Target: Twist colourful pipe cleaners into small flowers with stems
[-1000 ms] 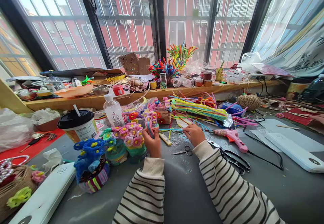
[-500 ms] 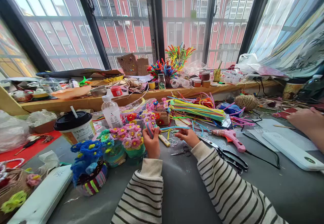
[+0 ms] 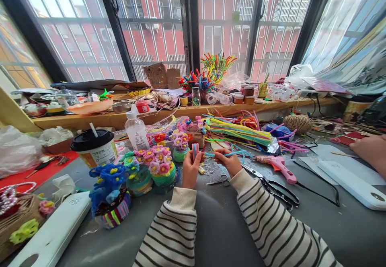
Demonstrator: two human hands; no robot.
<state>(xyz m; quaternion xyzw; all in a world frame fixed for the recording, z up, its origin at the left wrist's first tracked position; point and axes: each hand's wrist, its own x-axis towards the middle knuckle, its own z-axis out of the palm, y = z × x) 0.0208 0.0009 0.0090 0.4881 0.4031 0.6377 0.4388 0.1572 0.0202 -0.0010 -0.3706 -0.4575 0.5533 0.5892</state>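
Observation:
My left hand (image 3: 191, 171) is closed around a small pink-and-blue striped coil of pipe cleaners (image 3: 195, 149). From the coil a light blue pipe cleaner (image 3: 239, 153) stretches across to my right hand (image 3: 228, 163), which pinches it between thumb and fingers. The blue strand's free end sticks out to the right past that hand. Left of my hands stand little pots of fuzzy pipe-cleaner flowers: pink flowers (image 3: 157, 159) in a green pot and blue flowers (image 3: 108, 178) in a striped pot. Small scissors (image 3: 221, 180) lie on the table below my right hand.
Large black-handled scissors (image 3: 279, 192) and a corded pink glue gun (image 3: 282, 168) lie to the right. Behind is a bundle of pipe cleaners (image 3: 241, 130). A lidded cup (image 3: 95, 148) and plastic bottle (image 3: 136, 132) stand left. Another person's hand (image 3: 372, 150) is at the right edge.
My left hand has turned the coil upright and moved slightly right. My right hand has shifted its pinch along the blue strand, so more of its end shows. The view has swung slightly left.

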